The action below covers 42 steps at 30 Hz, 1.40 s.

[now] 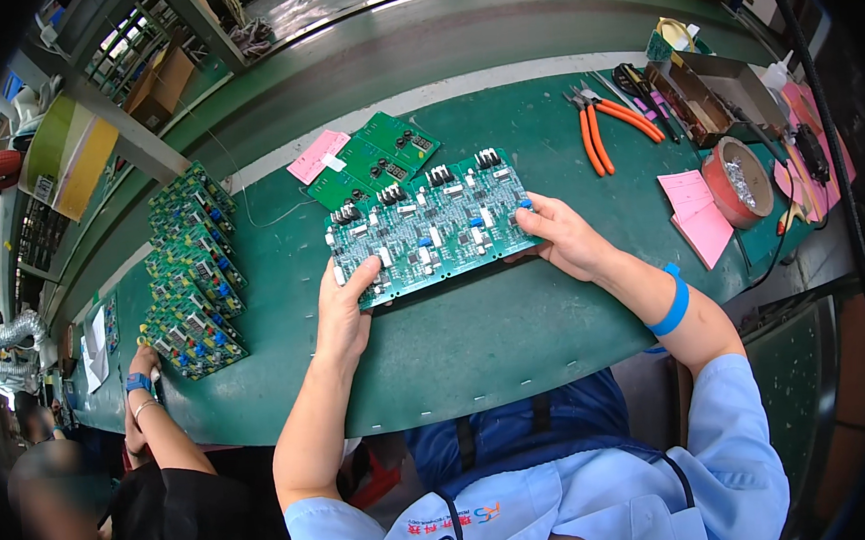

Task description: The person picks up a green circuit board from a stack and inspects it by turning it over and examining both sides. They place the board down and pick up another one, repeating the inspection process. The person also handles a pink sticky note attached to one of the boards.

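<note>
Holding a long green circuit board (435,228) between them, the person's two hands kept it face up over the middle of the desk (517,329), its right end slanting toward the far edge. The left hand (342,301) had a closed grip on the board's left end, thumb on the upper face near the corner. The right hand (569,238) gripped the right end, its thumb beside a blue part; the fingers underneath were mostly hidden. A blue band (673,301) circled the right forearm.

Just beyond the board, toward the desk's far edge, lay other green boards (372,164) and a pink slip (316,158). Toward the left end, a row of boards (195,277) leaned one behind another, with a co-worker's hand (143,360) at its near end; whether it gripped anything could not be told. Right of the middle, near the far edge, rested two orange-handled tools (596,138). Pink papers (698,219) and a red reel (716,190) lay toward the right end, and an open box (684,102) sat near the far right corner.
</note>
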{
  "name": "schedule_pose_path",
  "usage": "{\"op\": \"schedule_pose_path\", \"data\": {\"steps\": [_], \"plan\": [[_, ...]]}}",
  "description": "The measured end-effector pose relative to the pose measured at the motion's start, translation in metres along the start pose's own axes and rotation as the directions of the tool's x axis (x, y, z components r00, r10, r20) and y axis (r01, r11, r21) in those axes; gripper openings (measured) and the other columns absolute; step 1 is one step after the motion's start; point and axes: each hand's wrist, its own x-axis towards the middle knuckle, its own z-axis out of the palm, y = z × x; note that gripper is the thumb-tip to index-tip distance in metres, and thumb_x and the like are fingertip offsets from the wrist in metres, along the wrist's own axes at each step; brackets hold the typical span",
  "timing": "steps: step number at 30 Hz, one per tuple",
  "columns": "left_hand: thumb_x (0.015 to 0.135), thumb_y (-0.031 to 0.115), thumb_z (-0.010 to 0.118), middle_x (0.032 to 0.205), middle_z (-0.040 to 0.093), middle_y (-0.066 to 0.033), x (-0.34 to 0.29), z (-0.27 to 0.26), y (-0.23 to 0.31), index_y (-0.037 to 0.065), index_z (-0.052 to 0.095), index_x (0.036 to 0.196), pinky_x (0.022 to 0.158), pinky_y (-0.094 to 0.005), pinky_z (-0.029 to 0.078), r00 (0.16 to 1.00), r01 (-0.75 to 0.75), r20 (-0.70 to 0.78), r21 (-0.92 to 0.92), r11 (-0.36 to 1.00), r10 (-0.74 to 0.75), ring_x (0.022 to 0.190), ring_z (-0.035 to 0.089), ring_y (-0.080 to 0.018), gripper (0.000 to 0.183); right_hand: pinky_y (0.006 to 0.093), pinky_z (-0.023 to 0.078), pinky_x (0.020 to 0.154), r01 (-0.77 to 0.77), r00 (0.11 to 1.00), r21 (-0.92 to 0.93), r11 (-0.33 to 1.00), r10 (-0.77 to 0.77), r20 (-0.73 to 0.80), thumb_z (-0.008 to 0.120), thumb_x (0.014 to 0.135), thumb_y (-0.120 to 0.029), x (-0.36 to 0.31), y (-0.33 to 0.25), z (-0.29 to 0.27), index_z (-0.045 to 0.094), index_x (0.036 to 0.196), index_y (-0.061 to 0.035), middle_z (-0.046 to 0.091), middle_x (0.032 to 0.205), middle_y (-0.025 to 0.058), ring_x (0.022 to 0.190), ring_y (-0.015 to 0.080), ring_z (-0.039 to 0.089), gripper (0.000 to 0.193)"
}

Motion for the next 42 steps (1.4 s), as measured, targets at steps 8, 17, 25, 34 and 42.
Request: {"op": "schedule_pose_path", "data": {"steps": [8,17,25,34,42], "plan": [[0.074,0.010,0.059,0.097,0.055,-0.0071,0.0006,0.0014,-0.0014,0.000,0.044,0.104,0.078,-0.0269,0.041,0.998,-0.058,0.010,0.006,0.998,0.058,0.086,0.054,-0.0133,0.036,0.0304,0.046,0.073,-0.011,1.000,0.037,0.999,0.011,-0.014,0.048,0.083,-0.029,0.0014,0.0032,-0.0020,0.038,0.116,-0.0029,0.053,0.104,0.0056,0.090,0.0135,0.054,0.043],[0.075,0.012,0.059,0.092,0.056,-0.0054,0.0003,0.0019,-0.0025,0.001,0.044,0.103,0.065,-0.0253,0.045,0.997,-0.072,-0.005,0.050,0.996,0.072,0.077,0.055,-0.0113,0.034,0.0325,0.046,0.075,-0.019,1.000,0.023,1.000,0.018,0.008,0.043,0.086,-0.026,0.0025,0.0051,-0.0052,0.041,0.113,-0.0055,0.052,0.104,0.0040,0.093,0.0133,0.051,0.033],[0.075,0.014,0.059,0.088,0.056,-0.0045,-0.0004,0.0027,-0.0015,0.002,0.045,0.102,0.054,-0.0235,0.045,0.998,-0.061,0.000,0.066,0.996,0.061,0.071,0.055,-0.0098,0.032,0.0333,0.045,0.076,-0.051,0.999,0.039,0.998,0.051,-0.019,0.042,0.087,-0.024,0.0032,0.0048,-0.0041,0.041,0.112,-0.0056,0.052,0.103,0.0037,0.092,0.0133,0.052,0.032],[0.075,0.014,0.059,0.090,0.056,-0.0051,0.0004,0.0023,-0.0026,0.001,0.044,0.103,0.058,-0.0244,0.045,0.998,-0.068,-0.001,0.060,0.996,0.068,0.074,0.055,-0.0107,0.034,0.0337,0.045,0.076,-0.062,0.998,0.050,0.997,0.064,-0.022,0.041,0.087,-0.023,0.0027,0.0032,-0.0034,0.041,0.112,-0.0054,0.052,0.103,0.0046,0.092,0.0134,0.052,0.031],[0.078,0.015,0.056,0.103,0.052,-0.0079,0.0020,-0.0010,-0.0072,0.000,0.041,0.109,0.080,-0.0291,0.041,0.982,-0.187,0.032,0.039,0.982,0.186,0.091,0.052,-0.0146,0.038,0.0337,0.044,0.076,-0.050,0.999,0.039,0.998,0.050,-0.013,0.042,0.087,-0.022,0.0029,0.0032,-0.0033,0.040,0.114,-0.0060,0.050,0.107,0.0043,0.094,0.0140,0.050,0.032]]}}
